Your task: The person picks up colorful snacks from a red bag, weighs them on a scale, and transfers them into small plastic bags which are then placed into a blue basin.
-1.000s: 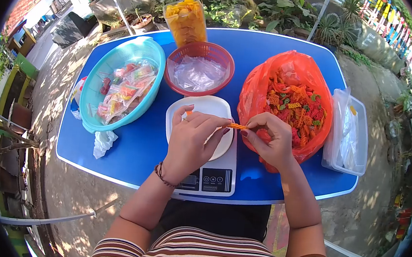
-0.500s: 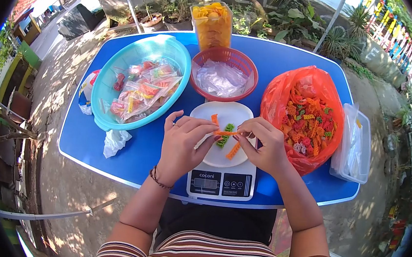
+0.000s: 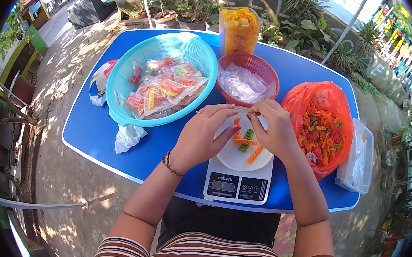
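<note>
My left hand [image 3: 209,134] hovers over the left part of the white scale plate [image 3: 235,160], thumb and fingers apart, with nothing in it. Over the plate's right side is my right hand [image 3: 273,129], its thumb near its bent fingers; the fingertips are partly hidden, and whether they hold anything cannot be made out. On the plate lie orange spiral pieces [image 3: 254,155] and green curly pieces [image 3: 248,136]. The kitchen scale [image 3: 237,187] has a dark panel at its front.
A turquoise basket [image 3: 119,113] holds small filled packets. Clear bags lie in a red basket [image 3: 267,68], before a tub of yellow snacks [image 3: 239,33]. At right are a red bag [image 3: 343,101] of coloured pieces and a clear box [image 3: 367,167]. Crumpled plastic [image 3: 127,139] lies at left.
The orange piece that was stretched between both hands now lies on the plate. My hands have moved up off it. The view has shifted, so the table things appear further right.
</note>
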A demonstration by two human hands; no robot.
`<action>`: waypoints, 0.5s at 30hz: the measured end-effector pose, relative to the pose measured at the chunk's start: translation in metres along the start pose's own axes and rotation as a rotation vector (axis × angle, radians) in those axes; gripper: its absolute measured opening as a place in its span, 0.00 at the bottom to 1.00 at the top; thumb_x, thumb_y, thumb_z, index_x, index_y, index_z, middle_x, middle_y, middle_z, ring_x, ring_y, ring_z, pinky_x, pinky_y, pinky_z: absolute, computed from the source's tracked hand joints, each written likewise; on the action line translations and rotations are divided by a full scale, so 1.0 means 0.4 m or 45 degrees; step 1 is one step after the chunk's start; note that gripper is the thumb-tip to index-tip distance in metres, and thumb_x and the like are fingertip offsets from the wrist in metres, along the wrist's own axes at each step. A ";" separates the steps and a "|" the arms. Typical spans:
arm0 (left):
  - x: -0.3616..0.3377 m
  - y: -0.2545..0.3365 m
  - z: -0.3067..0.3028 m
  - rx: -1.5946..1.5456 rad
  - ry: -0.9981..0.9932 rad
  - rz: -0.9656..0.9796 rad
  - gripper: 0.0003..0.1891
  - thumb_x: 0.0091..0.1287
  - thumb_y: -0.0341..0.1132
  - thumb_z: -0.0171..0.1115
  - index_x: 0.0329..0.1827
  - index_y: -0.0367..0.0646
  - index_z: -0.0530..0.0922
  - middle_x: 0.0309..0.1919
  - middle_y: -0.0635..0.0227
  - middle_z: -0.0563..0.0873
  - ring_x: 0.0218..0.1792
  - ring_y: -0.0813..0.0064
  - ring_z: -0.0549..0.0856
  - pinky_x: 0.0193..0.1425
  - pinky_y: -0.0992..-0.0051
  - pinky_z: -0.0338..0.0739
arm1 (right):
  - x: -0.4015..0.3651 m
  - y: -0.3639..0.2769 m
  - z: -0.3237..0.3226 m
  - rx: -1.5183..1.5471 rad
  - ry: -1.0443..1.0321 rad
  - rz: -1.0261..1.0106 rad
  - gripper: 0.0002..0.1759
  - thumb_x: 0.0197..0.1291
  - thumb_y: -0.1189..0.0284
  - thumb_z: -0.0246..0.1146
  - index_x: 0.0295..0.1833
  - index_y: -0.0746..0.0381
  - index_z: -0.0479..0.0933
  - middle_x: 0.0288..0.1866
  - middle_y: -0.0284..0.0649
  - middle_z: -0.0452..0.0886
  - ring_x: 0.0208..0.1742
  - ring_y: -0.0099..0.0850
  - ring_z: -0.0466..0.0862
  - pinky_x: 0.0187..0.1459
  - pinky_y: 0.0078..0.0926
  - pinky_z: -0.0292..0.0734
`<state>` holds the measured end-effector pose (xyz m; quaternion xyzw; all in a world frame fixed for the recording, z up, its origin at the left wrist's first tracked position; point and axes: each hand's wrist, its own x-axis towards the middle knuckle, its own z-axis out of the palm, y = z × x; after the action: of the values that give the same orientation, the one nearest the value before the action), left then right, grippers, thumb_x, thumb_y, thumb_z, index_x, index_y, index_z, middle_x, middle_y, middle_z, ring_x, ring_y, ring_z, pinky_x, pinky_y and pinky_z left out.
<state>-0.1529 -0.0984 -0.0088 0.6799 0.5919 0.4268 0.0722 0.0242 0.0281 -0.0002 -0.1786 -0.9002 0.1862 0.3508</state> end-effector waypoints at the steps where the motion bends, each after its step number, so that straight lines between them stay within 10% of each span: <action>1: 0.013 -0.003 0.003 -0.020 0.004 -0.005 0.19 0.68 0.32 0.70 0.61 0.40 0.82 0.61 0.58 0.86 0.63 0.56 0.83 0.69 0.61 0.76 | 0.015 0.017 0.005 -0.071 0.007 -0.022 0.04 0.60 0.79 0.68 0.41 0.64 0.82 0.40 0.44 0.85 0.43 0.43 0.85 0.48 0.38 0.79; 11: 0.047 -0.031 0.063 -0.251 0.296 0.015 0.20 0.71 0.33 0.66 0.63 0.37 0.77 0.59 0.53 0.83 0.57 0.55 0.83 0.60 0.64 0.78 | 0.081 0.023 0.060 -0.564 -0.420 0.491 0.19 0.66 0.59 0.66 0.52 0.63 0.85 0.54 0.42 0.86 0.63 0.41 0.81 0.69 0.48 0.63; 15: 0.009 -0.048 0.061 -0.495 0.199 -0.201 0.12 0.73 0.32 0.65 0.55 0.36 0.82 0.44 0.57 0.89 0.40 0.68 0.88 0.41 0.73 0.81 | 0.035 0.030 0.058 -0.355 0.132 0.146 0.17 0.62 0.67 0.67 0.53 0.65 0.85 0.57 0.43 0.87 0.62 0.40 0.83 0.68 0.45 0.66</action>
<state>-0.1512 -0.0798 -0.0337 0.5695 0.5538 0.5773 0.1890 0.0007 0.0397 -0.0137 -0.2859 -0.8863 0.0698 0.3575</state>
